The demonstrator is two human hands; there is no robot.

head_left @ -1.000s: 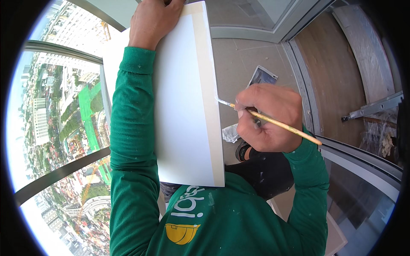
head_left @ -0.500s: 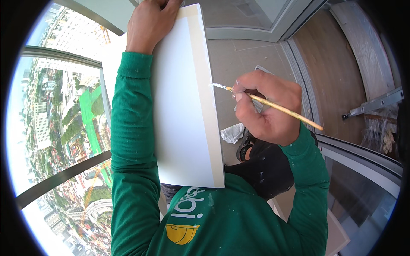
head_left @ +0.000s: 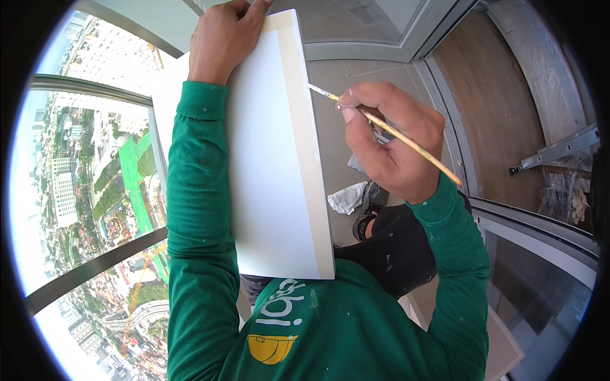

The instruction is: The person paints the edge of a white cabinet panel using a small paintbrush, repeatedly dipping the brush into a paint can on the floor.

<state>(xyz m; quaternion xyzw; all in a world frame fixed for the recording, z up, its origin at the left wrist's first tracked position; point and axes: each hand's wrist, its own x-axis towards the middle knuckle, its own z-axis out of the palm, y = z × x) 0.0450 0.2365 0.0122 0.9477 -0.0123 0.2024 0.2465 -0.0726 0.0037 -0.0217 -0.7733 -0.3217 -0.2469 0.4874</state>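
A long white board (head_left: 270, 165) with beige tape (head_left: 304, 152) along its right side and far end rests tilted against my lap. My left hand (head_left: 230, 37) grips its far end, fingers curled over the edge and partly cut off by the picture's top. Between thumb and fingers, my right hand (head_left: 395, 136) pinches a thin paintbrush (head_left: 413, 145) with a yellowish wooden handle. White paint coats the bristles, and their tip touches the board's right edge, towards the far end.
On the tiled floor lies a crumpled white cloth (head_left: 347, 198) beside my shoe (head_left: 365, 219). Tall windows (head_left: 95, 171) overlooking a city stand on my left. To the right are a sliding-door track (head_left: 448, 120), wooden flooring (head_left: 489, 95) and a metal ladder (head_left: 559, 152).
My right hand has carried the brush away from me along the board's right edge, so the tip now touches farther up. The board and my left hand stay almost in place.
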